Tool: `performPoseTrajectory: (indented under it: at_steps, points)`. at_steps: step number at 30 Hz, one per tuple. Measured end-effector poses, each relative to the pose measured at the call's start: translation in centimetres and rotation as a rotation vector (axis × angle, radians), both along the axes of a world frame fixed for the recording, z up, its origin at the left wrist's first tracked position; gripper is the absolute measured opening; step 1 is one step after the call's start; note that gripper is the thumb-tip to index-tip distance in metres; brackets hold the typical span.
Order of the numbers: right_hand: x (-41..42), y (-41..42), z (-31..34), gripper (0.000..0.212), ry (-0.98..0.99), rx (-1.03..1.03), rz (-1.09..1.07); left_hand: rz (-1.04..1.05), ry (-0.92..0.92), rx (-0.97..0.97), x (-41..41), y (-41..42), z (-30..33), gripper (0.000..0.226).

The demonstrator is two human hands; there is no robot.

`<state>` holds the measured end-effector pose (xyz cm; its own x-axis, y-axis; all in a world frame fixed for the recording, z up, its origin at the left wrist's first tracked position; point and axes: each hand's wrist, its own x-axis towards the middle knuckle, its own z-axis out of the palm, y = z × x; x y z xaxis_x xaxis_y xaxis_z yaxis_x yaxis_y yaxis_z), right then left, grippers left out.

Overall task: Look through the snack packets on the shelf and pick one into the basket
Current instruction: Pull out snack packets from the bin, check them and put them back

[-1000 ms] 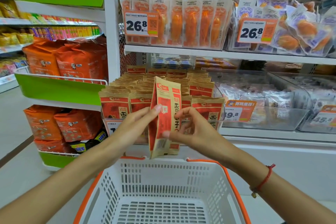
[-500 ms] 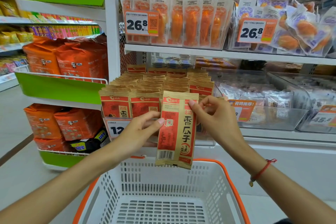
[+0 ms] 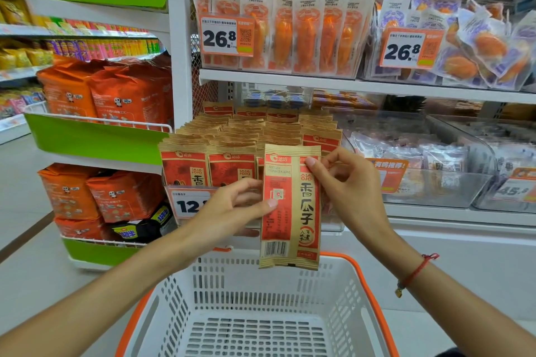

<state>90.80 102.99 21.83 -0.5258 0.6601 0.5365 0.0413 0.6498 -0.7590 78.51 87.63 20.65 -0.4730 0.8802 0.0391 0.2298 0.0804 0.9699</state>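
Note:
A tan and red snack packet [image 3: 290, 211] hangs upright in front of the shelf, its back face with the barcode toward me. My right hand [image 3: 348, 191] pinches its upper right edge. The left edge, at mid height, is pinched by my left hand [image 3: 232, 209]. Behind it, rows of the same red and tan packets [image 3: 232, 142] stand on the middle shelf. Below my arms sits a white basket [image 3: 342, 278] with an orange rim, and nothing lies in it.
The upper shelf [image 3: 348, 84] carries orange snack packs with 26.8 price tags. Clear bins [image 3: 435, 182] of pale packets stand to the right. At left, a green rack [image 3: 95, 139] holds orange bags. An aisle floor [image 3: 26, 211] runs along the far left.
The packet has turned from edge-on to flat, showing its printed back. My right hand moved up from its lower edge to its upper right edge. The packet now hangs slightly higher.

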Motion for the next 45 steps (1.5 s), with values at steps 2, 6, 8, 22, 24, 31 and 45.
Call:
performPoseTrajectory:
  at_steps: [2,6,8,22,24,31,45]
  points:
    - [0.0,-0.1,-0.1,0.026,-0.002,-0.015,0.009,0.023,-0.003,0.043,0.0,0.0,0.0,0.034]
    - [-0.2,-0.6,-0.3,0.021,-0.101,-0.055,0.095,0.150,-0.070,0.157,-0.2,-0.1,0.0,0.031]
    - [-0.3,-0.9,-0.6,0.023,-0.169,-0.023,0.150,0.233,-0.116,0.221,-0.4,-0.1,0.1,0.028]
    - [-0.8,-3.0,-2.2,0.105,-0.294,0.216,0.217,0.359,-0.170,0.392,0.9,-0.6,0.1,0.020]
    - [-0.9,-3.1,-2.4,0.109,-0.307,0.226,0.178,0.328,-0.148,0.390,1.5,-0.6,0.0,0.030]
    - [0.1,-1.2,0.6,0.090,-0.271,0.054,0.327,0.213,-0.100,0.445,2.6,-0.6,0.8,0.038]
    - [3.4,5.8,7.7,0.059,-0.210,-0.245,0.683,0.096,0.162,0.414,-0.7,4.9,7.7,0.028]
